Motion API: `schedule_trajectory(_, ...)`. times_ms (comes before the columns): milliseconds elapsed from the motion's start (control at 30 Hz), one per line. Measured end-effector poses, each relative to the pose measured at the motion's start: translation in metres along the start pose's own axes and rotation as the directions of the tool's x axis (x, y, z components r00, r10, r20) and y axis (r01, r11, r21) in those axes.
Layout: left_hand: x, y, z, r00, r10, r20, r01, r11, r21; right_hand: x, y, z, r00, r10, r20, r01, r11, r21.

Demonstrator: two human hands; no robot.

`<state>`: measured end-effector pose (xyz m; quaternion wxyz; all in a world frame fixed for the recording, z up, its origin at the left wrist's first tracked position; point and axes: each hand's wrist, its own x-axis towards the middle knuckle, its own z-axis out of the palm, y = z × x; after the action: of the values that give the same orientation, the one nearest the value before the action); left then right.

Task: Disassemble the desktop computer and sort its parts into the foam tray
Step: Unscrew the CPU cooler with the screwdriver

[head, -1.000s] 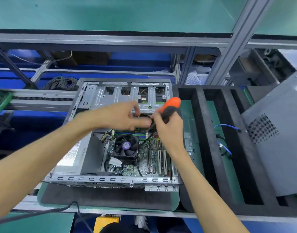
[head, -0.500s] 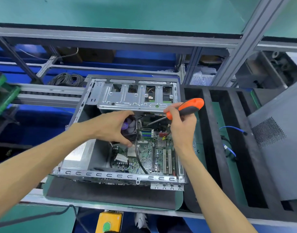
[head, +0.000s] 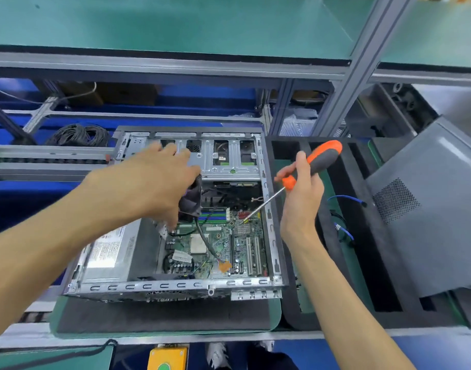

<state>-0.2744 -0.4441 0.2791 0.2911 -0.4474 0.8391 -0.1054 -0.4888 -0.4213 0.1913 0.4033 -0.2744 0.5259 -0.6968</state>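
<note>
The cooler fan [head: 190, 196] is lifted off the motherboard [head: 218, 244] inside the open computer case [head: 175, 285] — gripped by the left hand [head: 151, 185], its cable trailing. The right hand [head: 301, 188] grasps the screwdriver [head: 313, 166], tip aside — likely clearing the way toward the foam tray [head: 362, 263].

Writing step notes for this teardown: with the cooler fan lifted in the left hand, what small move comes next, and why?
Probably carry the cooler fan right, to the foam tray. The left hand grips it above the motherboard, the CPU lies bare, and the right hand holds the screwdriver aside.
</note>
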Motion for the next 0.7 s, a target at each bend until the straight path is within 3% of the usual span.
schedule_trajectory(67,0.003,0.000,-0.007,1.000,0.022,-0.002,-0.022,0.993,0.118,0.001,-0.010,-0.002,0.995,0.038,0.090,-0.051,0.989,0.139)
schedule_trajectory(133,0.001,-0.006,-0.016,1.000,0.016,-0.027,-0.013,0.994,0.113,0.002,-0.015,-0.006,0.977,0.085,0.196,-0.123,0.975,0.188)
schedule_trajectory(200,0.002,-0.013,-0.024,0.999,-0.020,-0.030,0.023,0.994,0.104,0.004,-0.016,-0.010,0.953,0.135,0.271,-0.171,0.979,0.113)
schedule_trajectory(333,0.003,-0.011,-0.032,0.992,-0.016,0.125,0.014,1.000,0.018,0.002,-0.013,-0.003,0.856,0.261,0.446,-0.196,0.963,-0.186)
schedule_trajectory(500,0.001,-0.002,-0.026,0.994,0.092,-0.060,-0.096,0.994,-0.060,-0.006,0.005,0.017,0.643,0.514,0.568,-0.219,0.834,-0.507)
schedule_trajectory(700,-0.008,-0.007,0.003,0.984,0.086,-0.157,-0.141,0.909,-0.391,-0.002,0.016,0.017,0.649,0.525,0.550,-0.192,0.813,-0.550)
